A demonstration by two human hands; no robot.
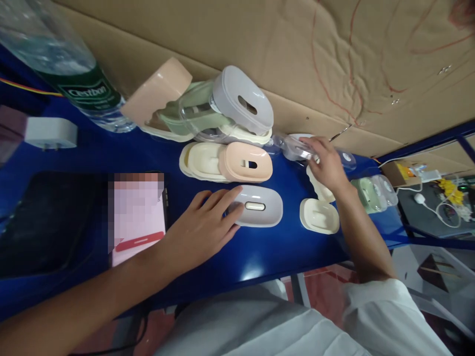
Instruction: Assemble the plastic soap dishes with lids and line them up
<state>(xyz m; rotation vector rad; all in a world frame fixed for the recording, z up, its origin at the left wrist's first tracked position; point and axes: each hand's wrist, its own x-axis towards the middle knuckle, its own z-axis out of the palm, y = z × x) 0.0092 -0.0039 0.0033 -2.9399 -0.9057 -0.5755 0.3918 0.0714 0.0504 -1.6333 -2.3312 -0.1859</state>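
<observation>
A pale grey oval box (272, 205) with a slot in its top lies on the blue table. My left hand (213, 217) holds its left end, with the thumb at the near edge and the fingers over the top. Farther back on the right, my right hand (328, 160) has its fingers closed on a clear plastic cover (295, 148); its fingertips are partly hidden. Below that hand sits a cream oval tray (319, 217), with another cream piece (321, 190) just behind it. A peach slotted lid (247, 163) leans on cream trays (204, 160) behind the grey box.
Peach, green and grey slotted parts (243, 99) are piled against the cardboard wall (260, 39). To the left are a water bottle (89, 89), a white charger (52, 132), a phone (137, 207) and a dark tablet-like slab (48, 222). Green and clear boxes (367, 194) stand at right.
</observation>
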